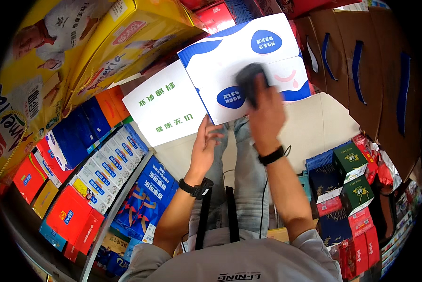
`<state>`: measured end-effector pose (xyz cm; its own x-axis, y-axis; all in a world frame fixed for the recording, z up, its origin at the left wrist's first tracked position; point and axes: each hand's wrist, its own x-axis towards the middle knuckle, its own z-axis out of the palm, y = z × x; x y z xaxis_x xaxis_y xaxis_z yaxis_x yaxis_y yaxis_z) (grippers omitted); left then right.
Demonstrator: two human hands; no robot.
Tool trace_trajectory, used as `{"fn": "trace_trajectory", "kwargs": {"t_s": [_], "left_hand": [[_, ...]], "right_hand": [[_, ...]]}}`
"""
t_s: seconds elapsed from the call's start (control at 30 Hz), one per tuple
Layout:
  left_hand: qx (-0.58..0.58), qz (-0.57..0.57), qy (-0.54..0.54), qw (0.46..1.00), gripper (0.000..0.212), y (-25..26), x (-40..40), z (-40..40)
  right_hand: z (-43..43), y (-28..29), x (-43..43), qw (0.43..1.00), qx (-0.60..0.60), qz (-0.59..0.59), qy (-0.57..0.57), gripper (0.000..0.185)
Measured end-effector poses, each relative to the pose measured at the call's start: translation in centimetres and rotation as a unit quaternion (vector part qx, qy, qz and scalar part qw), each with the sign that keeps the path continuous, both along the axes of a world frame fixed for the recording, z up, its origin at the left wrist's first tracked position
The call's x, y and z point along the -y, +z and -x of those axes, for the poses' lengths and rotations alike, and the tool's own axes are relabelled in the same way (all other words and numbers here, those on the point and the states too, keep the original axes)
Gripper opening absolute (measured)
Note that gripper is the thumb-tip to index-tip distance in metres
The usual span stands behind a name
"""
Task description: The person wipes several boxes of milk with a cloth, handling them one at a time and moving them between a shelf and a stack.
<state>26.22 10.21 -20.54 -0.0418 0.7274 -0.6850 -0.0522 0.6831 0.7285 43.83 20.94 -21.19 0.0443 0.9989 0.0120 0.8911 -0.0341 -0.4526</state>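
Observation:
A dark cloth (252,83), blurred by motion, is gripped in my right hand (269,116) over the top of a white and blue carton (211,70). The fingertips of my left hand (207,139) rest at the near left corner of that carton, with the fingers apart. Left of it, touching its side, lies a white carton (161,102) with green writing. Black bands are on both wrists.
Yellow gift boxes (126,46) with rope handles stand at the upper left. Below them are shelves of boxed goods (107,172) behind a metal rail (117,208). Brown cartons (369,70) with blue handles stand at the right, above green and red gift boxes (355,194).

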Motion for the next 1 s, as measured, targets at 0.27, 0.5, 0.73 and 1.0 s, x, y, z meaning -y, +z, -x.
{"fn": "trace_trajectory", "kwargs": {"t_s": [0.27,0.5,0.73,1.0], "left_hand": [[0.025,0.068,0.045,0.996,0.057,-0.7,3.2,1.9],[0.011,0.114,-0.047,0.992,0.049,-0.3,7.7,8.3],[0.015,0.099,-0.051,0.994,0.052,-0.5,5.6,8.3],[-0.098,-0.039,-0.197,0.975,0.064,0.8,-4.9,3.8]], "right_hand": [[5.3,0.7,3.4,0.967,-0.097,0.005,0.236,0.054],[-5.2,1.6,-4.9,0.999,0.031,0.023,-0.030,0.063],[5.0,-0.7,-8.8,0.994,0.025,-0.068,-0.084,0.054],[1.9,0.2,-10.7,0.998,0.013,0.015,0.060,0.046]]}}
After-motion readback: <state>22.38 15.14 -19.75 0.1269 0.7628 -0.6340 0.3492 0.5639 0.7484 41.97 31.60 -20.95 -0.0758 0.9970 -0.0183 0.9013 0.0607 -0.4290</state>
